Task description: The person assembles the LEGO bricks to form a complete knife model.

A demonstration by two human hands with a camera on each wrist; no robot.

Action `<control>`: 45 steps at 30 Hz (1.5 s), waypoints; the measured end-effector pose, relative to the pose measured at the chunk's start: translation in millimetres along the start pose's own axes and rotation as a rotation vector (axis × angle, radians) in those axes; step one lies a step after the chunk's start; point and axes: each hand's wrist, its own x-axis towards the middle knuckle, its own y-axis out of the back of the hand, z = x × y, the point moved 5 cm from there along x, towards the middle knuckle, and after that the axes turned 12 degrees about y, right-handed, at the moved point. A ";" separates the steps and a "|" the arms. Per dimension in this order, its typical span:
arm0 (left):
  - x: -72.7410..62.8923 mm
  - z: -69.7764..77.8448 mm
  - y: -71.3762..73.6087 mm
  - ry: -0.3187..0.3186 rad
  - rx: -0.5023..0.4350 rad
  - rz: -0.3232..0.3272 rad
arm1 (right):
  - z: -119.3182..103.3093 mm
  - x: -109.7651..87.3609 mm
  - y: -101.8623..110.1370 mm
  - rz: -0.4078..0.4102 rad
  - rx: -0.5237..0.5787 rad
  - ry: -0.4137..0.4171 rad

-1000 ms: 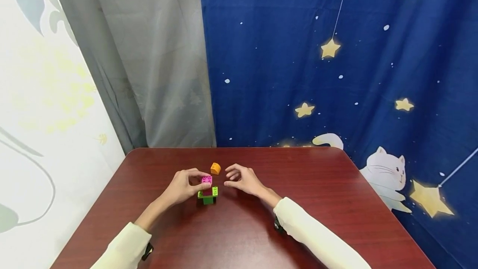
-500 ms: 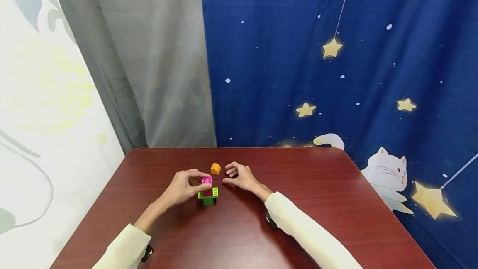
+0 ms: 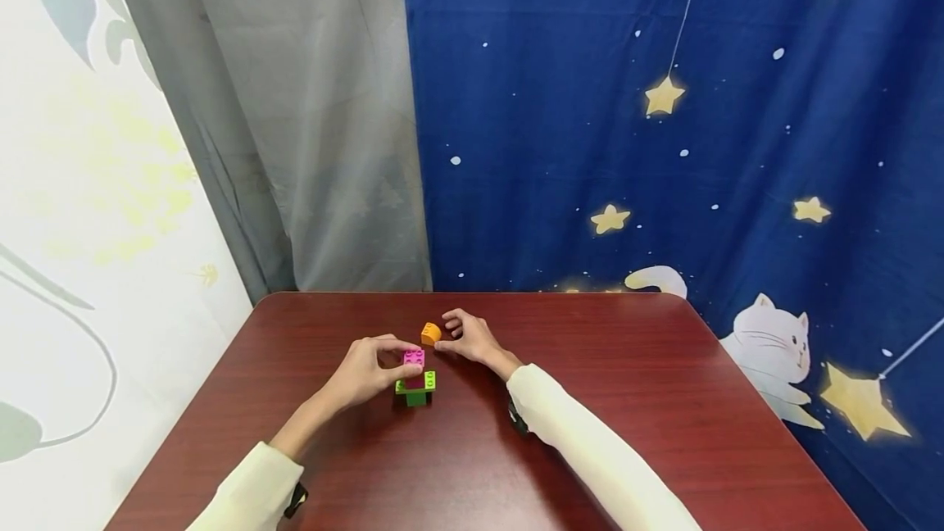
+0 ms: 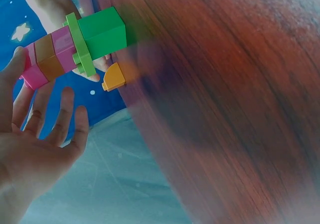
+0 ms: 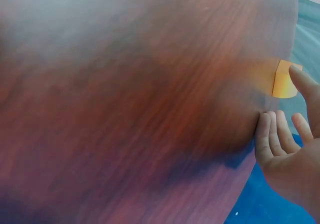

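In the head view my left hand (image 3: 361, 371) pinches the pink top brick (image 3: 414, 356) of a small upright stack between thumb and fingers. Below it, the left wrist view shows a brown-orange brick (image 4: 48, 60), a magenta brick (image 4: 64, 48), a lime plate (image 4: 81, 44) and a green block (image 4: 104, 32) at the bottom. A loose orange toy brick with a curved side (image 3: 431, 334) lies behind the stack. My right hand (image 3: 475, 341) is beside that brick, its thumb tip right at the brick's side and its other fingers loosely bent, spread apart from the thumb.
The dark red wooden table (image 3: 590, 400) runs back to a grey curtain (image 3: 354, 187) and a blue star-patterned curtain (image 3: 531, 146). A pale patterned curtain (image 3: 111, 310) hangs at the left.
My right hand has moved left and farther back, up to the orange brick. The left hand keeps its pinch on the stack, which has stayed in place.
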 end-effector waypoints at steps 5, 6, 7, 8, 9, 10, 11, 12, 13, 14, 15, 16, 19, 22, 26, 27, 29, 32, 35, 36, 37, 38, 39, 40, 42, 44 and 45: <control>-0.8 -0.3 0.3 0.000 0.002 -0.001 | -3.8 6.8 -4.7 -0.021 -0.029 -0.002; -0.9 -0.4 0.2 -0.003 0.005 0.000 | -4.6 8.0 -5.6 -0.027 -0.031 0.001; -1.1 -0.7 0.2 -0.003 0.005 -0.001 | -5.2 8.9 -6.4 -0.031 -0.032 0.004; -1.1 -0.9 0.1 -0.002 0.006 -0.002 | -5.9 9.7 -7.0 -0.036 -0.032 0.007; -1.1 -1.0 0.0 -0.005 0.008 -0.003 | -6.4 10.4 -7.6 -0.039 -0.035 0.009; -0.9 -0.9 0.0 -0.006 0.008 -0.005 | -6.4 11.0 -8.0 -0.041 -0.036 0.011; -0.8 -0.8 0.0 -0.006 0.009 -0.005 | -6.3 11.4 -8.3 -0.040 -0.036 0.014; -0.5 -0.6 0.1 -0.006 0.009 -0.006 | -5.8 11.7 -8.3 -0.039 -0.037 0.013; -0.3 -0.4 0.2 -0.004 0.009 -0.006 | -5.2 11.8 -8.3 -0.037 -0.039 0.014; 0.2 -0.2 0.3 -0.004 0.010 -0.006 | -4.3 11.7 -8.2 -0.033 -0.039 0.015; 0.4 -0.2 0.6 -0.002 0.011 -0.007 | -3.4 11.4 -7.9 -0.029 -0.037 0.015; 0.6 -0.1 0.5 0.002 0.008 -0.009 | -2.3 10.5 -7.3 -0.026 -0.034 0.016; 1.4 -0.5 0.2 0.008 0.000 -0.016 | 0.0 7.0 -4.9 -0.021 -0.027 0.029; 1.6 -1.1 0.3 0.013 -0.007 -0.022 | 0.5 3.0 -2.0 -0.029 -0.021 0.044; 1.5 -1.8 0.3 0.013 -0.018 -0.026 | -0.9 -2.3 2.5 -0.043 -0.014 0.060; 1.5 -2.1 0.3 0.014 -0.020 -0.027 | -1.4 -3.7 3.6 -0.047 -0.012 0.063; 1.5 -2.5 0.1 0.013 -0.028 -0.030 | -2.3 -6.8 5.7 -0.052 -0.009 0.072; 1.9 -2.0 0.6 0.015 -0.027 -0.027 | -2.3 -11.4 9.2 -0.059 -0.010 0.089; 2.3 -1.7 1.2 0.018 -0.020 -0.023 | -1.5 -17.2 12.8 -0.062 -0.003 0.108; 2.3 -1.9 1.3 0.022 -0.019 -0.022 | -1.1 -19.2 14.1 -0.060 0.001 0.114; 2.3 -2.1 1.5 0.023 -0.020 -0.023 | -1.0 -21.2 15.6 -0.058 0.008 0.119; 2.0 -2.2 1.7 0.022 -0.021 -0.024 | -0.6 -23.1 16.7 -0.056 0.014 0.124; 1.9 -2.5 1.6 0.027 -0.024 -0.025 | -0.8 -25.4 18.0 -0.054 0.018 0.129; 1.8 -2.7 1.6 0.033 -0.028 -0.027 | -0.8 -27.4 19.3 -0.051 0.021 0.135; 1.7 -2.9 1.4 0.043 -0.036 -0.033 | -0.5 -30.9 22.2 -0.044 0.019 0.147; 1.6 -2.8 1.0 0.046 -0.036 -0.039 | -0.5 -34.3 24.9 -0.040 0.012 0.157; 1.8 -2.8 0.7 0.050 -0.037 -0.043 | -0.4 -36.0 26.3 -0.038 0.010 0.161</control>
